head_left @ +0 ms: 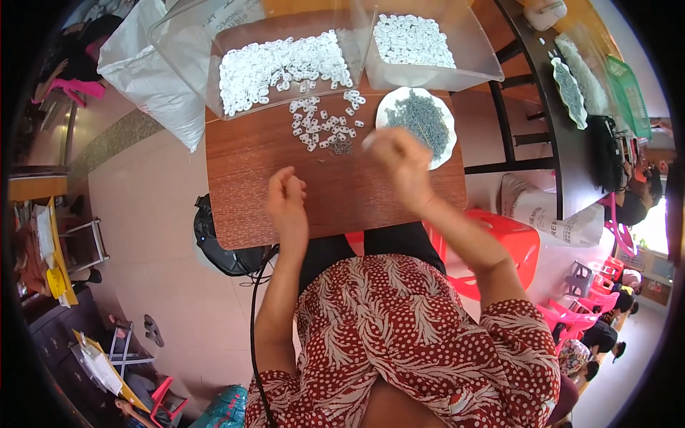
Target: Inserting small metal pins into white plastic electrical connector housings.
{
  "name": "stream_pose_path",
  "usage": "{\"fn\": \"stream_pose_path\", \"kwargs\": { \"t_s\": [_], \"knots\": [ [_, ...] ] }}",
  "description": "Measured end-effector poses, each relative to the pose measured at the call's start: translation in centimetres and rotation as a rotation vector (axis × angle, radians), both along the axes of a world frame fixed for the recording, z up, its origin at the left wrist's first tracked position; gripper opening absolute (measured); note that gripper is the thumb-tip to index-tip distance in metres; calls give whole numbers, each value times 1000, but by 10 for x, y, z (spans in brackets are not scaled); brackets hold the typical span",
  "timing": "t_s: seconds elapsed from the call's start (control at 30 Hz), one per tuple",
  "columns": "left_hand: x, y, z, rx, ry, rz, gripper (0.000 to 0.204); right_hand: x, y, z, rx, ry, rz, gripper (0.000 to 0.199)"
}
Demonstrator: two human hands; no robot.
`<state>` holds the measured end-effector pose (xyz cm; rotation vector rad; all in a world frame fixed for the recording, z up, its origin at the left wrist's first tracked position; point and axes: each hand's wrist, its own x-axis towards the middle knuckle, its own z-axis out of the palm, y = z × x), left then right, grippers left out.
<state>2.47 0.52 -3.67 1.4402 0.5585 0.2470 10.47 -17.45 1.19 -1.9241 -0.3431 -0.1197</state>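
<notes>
My left hand [287,198] is held over the left part of the brown table [246,203]. Its fingers are curled in, and whatever they may hold is hidden. My right hand [401,158] reaches over the near left rim of a scalloped white plate [444,153] heaped with grey screws [421,118]. It is smeared by motion, its fingers drawn together, with a small white plastic piece at the tips. Left of it lie scattered white plastic pieces with holes [312,128] and a small pile of screws [341,147].
Two clear bins, a left one [178,60] and a right one [474,68], hold many white pieces at the table's far side. A white sack [153,78] stands left, a black bag [221,242] by the near left corner. Red stools [524,246] and a dark table [581,178] are right.
</notes>
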Motion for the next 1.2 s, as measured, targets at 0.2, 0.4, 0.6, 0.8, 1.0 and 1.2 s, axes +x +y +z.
{"fn": "stream_pose_path", "kwargs": {
  "t_s": [0.2,0.4,0.6,0.8,1.0,1.2],
  "knots": [
    [70,39,-52,548,-64,73,21,120,-65,36,-207,-306,-309,18],
    [133,33,-47,1115,-98,-15,30,185,-97,15,-739,-531,-379,15],
    [146,34,-62,1292,-128,-159,46,161,-80,11,-647,-671,-224,16],
    [131,40,-57,1241,-284,-337,39,132,-59,29,-531,-748,-89,18],
    [163,38,-54,1046,-330,-118,24,107,-22,17,-381,-675,82,23],
    [201,34,-68,1317,-151,-145,12,92,3,6,-291,-622,149,24]
  ]
}}
